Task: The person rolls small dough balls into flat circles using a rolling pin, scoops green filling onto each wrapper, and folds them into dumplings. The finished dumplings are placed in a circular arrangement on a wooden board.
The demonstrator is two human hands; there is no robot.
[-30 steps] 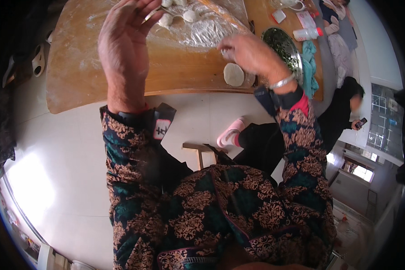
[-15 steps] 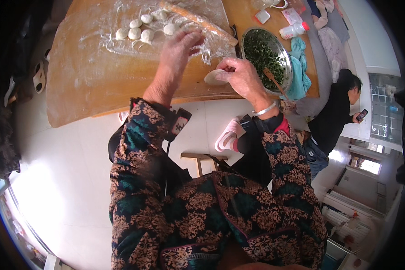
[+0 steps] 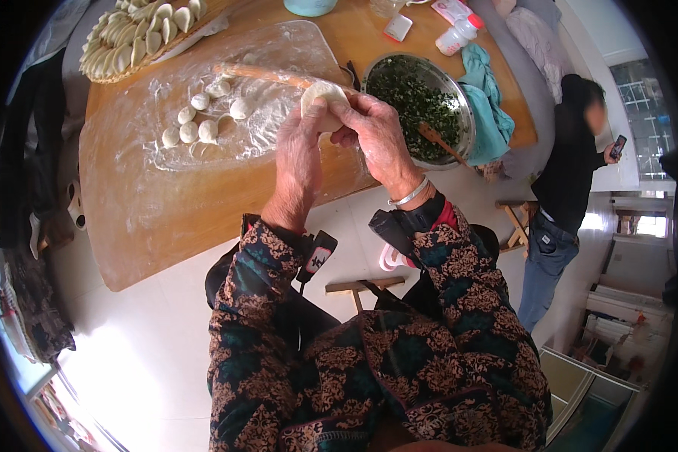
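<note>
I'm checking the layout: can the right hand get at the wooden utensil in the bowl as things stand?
Probably yes: the right hand, though busy with a dough wrapper, is near the metal bowl, and the wooden utensil has its handle uncovered.

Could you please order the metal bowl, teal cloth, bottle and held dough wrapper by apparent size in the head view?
Metal bowl
Teal cloth
Bottle and held dough wrapper: too alike to rank, the wrapper being partly covered.

"What lies at the right of the counter (image 3: 354, 38)?"
"A crumpled teal cloth (image 3: 484, 109), with a whitish, red-capped bottle (image 3: 458, 36) near it."
"And past the counter?"
"A person (image 3: 569, 135) in a black top (image 3: 565, 181) and blue jeans (image 3: 554, 248), holding a dark phone (image 3: 618, 147)."
"Anything beside them?"
"A wooden stool (image 3: 515, 226) on the pale floor (image 3: 354, 218)."
</note>
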